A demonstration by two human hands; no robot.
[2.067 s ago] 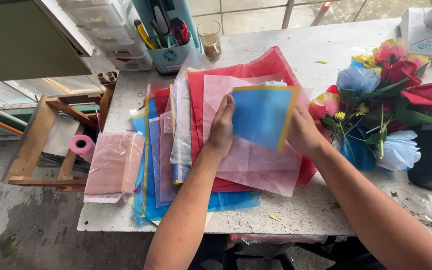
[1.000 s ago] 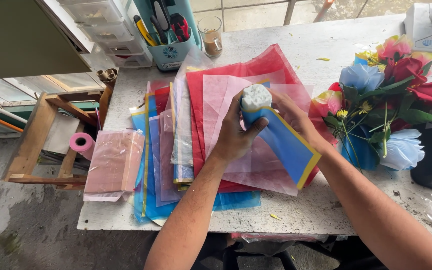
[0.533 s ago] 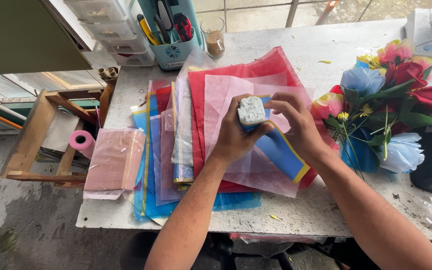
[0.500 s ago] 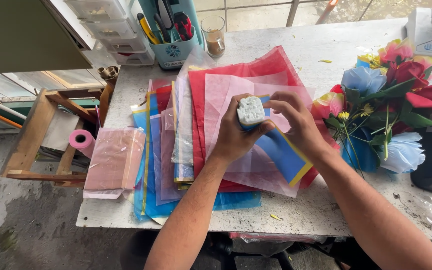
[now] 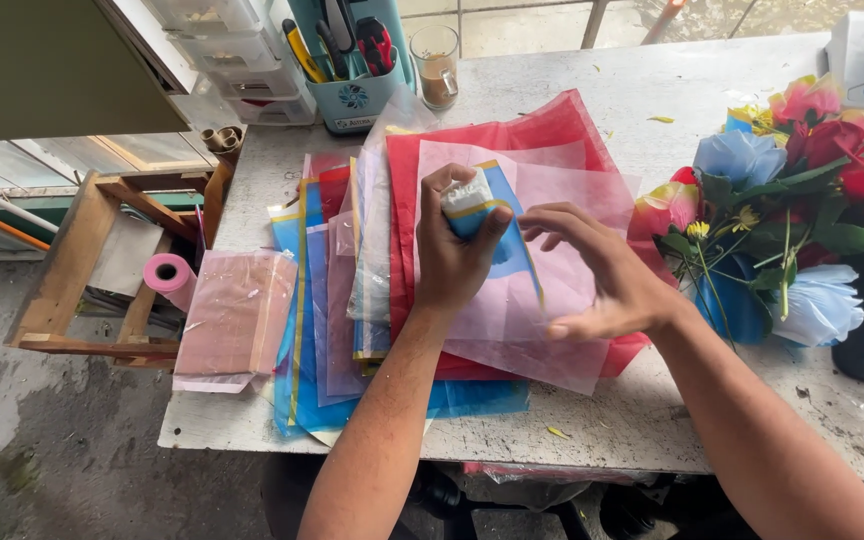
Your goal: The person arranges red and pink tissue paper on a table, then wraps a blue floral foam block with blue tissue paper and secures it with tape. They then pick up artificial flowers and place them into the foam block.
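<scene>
Blue sheet (image 5: 505, 235), yellow-edged, now bunched at top in left hand (image 5: 457, 255), fist clenched round it, above pink sheets (image 5: 552, 320). Right hand (image 5: 602, 280) has let go since half second ago: fingers spread, empty, just beside sheet's hanging tail.

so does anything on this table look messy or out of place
Mostly the fanned stack of red, pink and blue translucent sheets: its blue bottom layers overhang the grey table's front edge, and small yellow scraps litter the top.

Soft, even daylight; faint shadows; sharp centre; slight wide-angle stretch at the edges.
</scene>
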